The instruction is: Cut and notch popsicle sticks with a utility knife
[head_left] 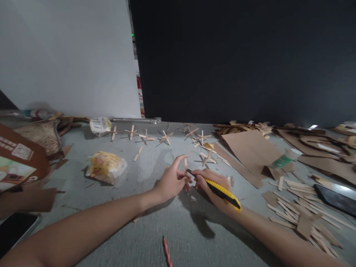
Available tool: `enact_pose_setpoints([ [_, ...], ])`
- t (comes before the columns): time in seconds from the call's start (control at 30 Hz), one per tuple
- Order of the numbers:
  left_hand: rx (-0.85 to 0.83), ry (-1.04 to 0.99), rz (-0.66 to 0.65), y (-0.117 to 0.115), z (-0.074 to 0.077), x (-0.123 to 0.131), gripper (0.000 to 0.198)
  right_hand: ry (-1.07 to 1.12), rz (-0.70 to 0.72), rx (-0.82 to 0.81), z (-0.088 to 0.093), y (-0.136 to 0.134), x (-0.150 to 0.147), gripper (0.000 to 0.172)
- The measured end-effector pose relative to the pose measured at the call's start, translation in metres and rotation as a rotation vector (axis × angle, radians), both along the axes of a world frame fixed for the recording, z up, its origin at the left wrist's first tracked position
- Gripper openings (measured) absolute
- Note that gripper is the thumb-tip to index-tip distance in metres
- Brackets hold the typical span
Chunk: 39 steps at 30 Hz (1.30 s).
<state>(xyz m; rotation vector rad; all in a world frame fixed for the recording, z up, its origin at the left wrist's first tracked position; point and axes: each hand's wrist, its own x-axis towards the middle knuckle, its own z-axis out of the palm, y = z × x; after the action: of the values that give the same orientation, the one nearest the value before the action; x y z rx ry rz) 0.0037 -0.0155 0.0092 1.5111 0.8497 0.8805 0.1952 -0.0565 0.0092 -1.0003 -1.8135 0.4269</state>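
Note:
My left hand (pixel 171 180) is closed on a short wooden craft stick (pixel 186 163), which stands upright between its fingers just above the table. A yellow and black utility knife (pixel 222 191) is gripped in my right hand (pixel 213 185), its front end against or very near the stick. Both hands meet at the middle of the table, and the fingers partly hide the stick's lower end. Beyond them stands a row of small crossed-stick pieces, one of them a star-like cross (pixel 166 137). A loose stick (pixel 138 153) lies to the left of that row.
A clear bag with yellow contents (pixel 105 167) lies left. Flat cardboard (pixel 253 152), a paper cup (pixel 286 158) and a pile of loose sticks (pixel 286 207) are on the right, beside a phone (pixel 336 198). Another phone (pixel 18 230) is at left. A reddish pencil-like stick (pixel 167 252) lies in front.

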Motion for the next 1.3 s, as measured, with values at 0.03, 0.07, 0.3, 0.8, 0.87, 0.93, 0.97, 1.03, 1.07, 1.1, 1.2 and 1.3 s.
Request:
enact_pose_setpoints([
  [0.03,0.007,0.005,0.003,0.000,-0.001,0.000,0.071,0.008,-0.005,-0.010,0.000,0.000,0.000,0.025],
  [0.07,0.013,0.008,0.007,0.000,-0.002,0.000,0.070,0.017,-0.011,-0.021,0.000,0.000,-0.001,0.026],
  [0.3,0.027,0.014,0.017,-0.002,-0.003,0.000,0.066,0.130,-0.035,-0.251,0.007,-0.001,-0.002,0.038],
  [0.8,-0.017,-0.015,0.023,0.003,-0.003,-0.001,0.071,0.434,0.032,-0.374,-0.003,0.007,0.003,0.041],
  [0.87,-0.013,-0.020,0.013,0.003,-0.003,0.000,0.071,0.354,0.012,-0.353,0.002,0.006,0.003,0.040],
  [0.93,-0.020,-0.024,0.008,0.002,-0.003,0.000,0.071,0.295,0.009,-0.340,0.005,0.006,0.002,0.041],
  [0.97,-0.024,-0.026,0.007,0.002,-0.004,0.000,0.071,0.270,0.009,-0.341,0.005,0.006,0.002,0.042],
  [1.03,-0.024,-0.031,0.002,0.002,-0.004,0.000,0.072,0.226,0.000,-0.350,0.005,0.006,0.001,0.045],
  [1.07,-0.020,-0.033,0.001,0.001,-0.003,0.000,0.072,0.211,-0.010,-0.351,0.004,0.006,0.000,0.046],
  [1.1,-0.015,-0.033,0.000,0.001,-0.003,0.000,0.072,0.201,-0.020,-0.357,0.004,0.006,0.000,0.047],
  [1.2,-0.001,-0.028,-0.001,0.000,-0.002,-0.001,0.072,0.235,-0.018,-0.402,0.004,0.005,-0.001,0.047],
  [1.3,-0.030,-0.053,-0.018,0.000,-0.002,0.000,0.072,0.328,0.044,-0.460,0.005,0.006,-0.001,0.043],
])
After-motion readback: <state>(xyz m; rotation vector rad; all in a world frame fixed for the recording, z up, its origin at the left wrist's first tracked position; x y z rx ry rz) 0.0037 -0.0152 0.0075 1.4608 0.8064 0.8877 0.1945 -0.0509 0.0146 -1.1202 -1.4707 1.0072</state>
